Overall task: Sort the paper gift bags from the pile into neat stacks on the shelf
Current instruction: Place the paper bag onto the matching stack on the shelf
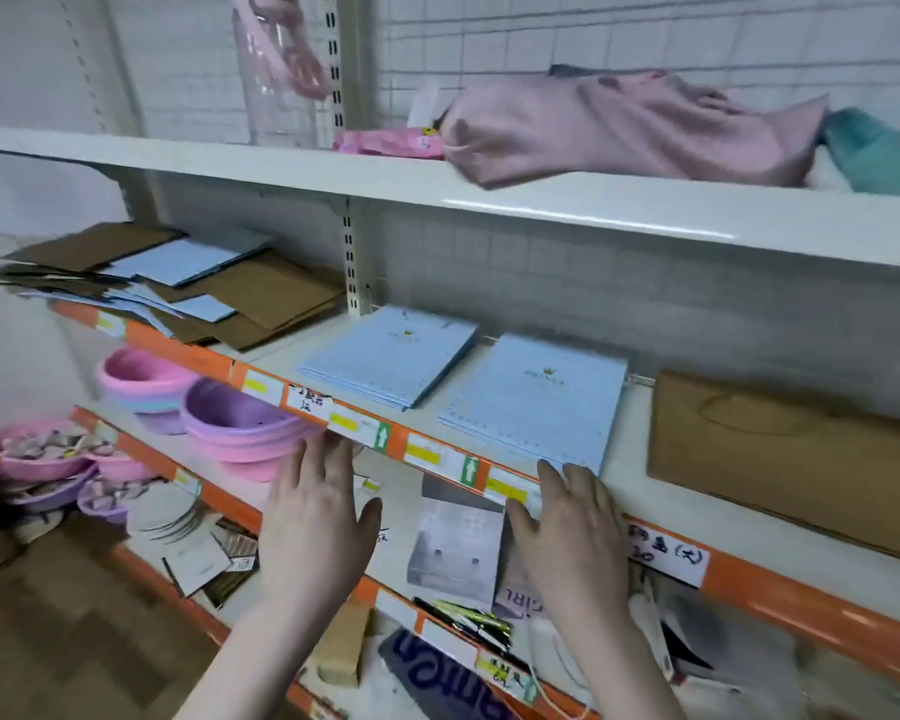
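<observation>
Left grip: the left hand (319, 517) is held flat with fingers spread and straight, nothing grasped, its fingertips just below the orange shelf edge (427, 449).
Right grip: the right hand (572, 527) is also spread and holds nothing; its fingertips are seen at the shelf edge, just in front of the near corner of the right blue stack (536, 402). Whether the stack is touched cannot be told.
Sorted bags: two neat stacks of light blue paper gift bags are laid flat side by side on the middle shelf; the left blue stack (391, 353) lies just beside the right one.
Brown stack (780, 459): brown bags are laid flat further right on the same shelf.
Pile (178, 283): mixed brown and blue bags are heaped loosely at the shelf's left end.
Below: pink and purple bowls (240, 423) are stacked on the lower shelf.
</observation>
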`<state>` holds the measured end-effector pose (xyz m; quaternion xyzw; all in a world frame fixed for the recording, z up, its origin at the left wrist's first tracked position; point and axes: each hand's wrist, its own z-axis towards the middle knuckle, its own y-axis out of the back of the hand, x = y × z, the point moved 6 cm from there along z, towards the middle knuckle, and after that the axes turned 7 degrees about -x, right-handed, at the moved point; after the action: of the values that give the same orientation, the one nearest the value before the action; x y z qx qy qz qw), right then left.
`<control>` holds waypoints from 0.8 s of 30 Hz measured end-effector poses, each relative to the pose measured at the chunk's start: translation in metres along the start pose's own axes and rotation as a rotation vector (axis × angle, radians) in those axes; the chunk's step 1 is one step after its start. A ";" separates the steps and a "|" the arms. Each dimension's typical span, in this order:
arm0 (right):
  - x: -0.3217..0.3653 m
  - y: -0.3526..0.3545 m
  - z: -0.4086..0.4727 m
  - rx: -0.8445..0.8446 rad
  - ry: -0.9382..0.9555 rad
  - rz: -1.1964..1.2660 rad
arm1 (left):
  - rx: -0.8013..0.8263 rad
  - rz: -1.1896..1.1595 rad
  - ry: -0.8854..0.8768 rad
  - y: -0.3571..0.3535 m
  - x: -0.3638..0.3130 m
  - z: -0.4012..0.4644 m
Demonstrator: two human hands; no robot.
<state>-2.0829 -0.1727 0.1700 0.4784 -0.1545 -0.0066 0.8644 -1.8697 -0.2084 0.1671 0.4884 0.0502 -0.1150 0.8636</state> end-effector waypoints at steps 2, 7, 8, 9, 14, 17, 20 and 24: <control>0.046 -0.018 0.010 -0.013 0.046 0.013 | -0.022 0.022 0.033 0.003 0.049 0.013; 0.148 -0.076 0.049 -0.025 0.126 0.076 | -0.077 0.089 0.106 -0.003 0.159 0.061; 0.167 -0.089 0.058 -0.026 0.131 0.093 | -0.087 0.107 0.121 -0.004 0.180 0.073; 0.187 -0.103 0.070 -0.023 0.130 0.112 | -0.091 0.121 0.137 -0.007 0.202 0.086; 0.284 -0.173 0.139 -0.045 0.099 0.211 | -0.073 0.188 0.177 -0.030 0.312 0.171; 0.339 -0.207 0.181 -0.020 0.073 0.257 | -0.078 0.222 0.178 -0.038 0.368 0.227; 0.387 -0.231 0.216 0.013 0.069 0.255 | -0.113 0.210 0.241 -0.036 0.417 0.274; 0.454 -0.256 0.252 -0.025 0.092 0.256 | -0.179 0.154 0.250 -0.042 0.480 0.335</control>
<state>-1.6849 -0.5917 0.2014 0.4439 -0.1745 0.1238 0.8701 -1.4236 -0.5873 0.2105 0.4224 0.1296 0.0181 0.8969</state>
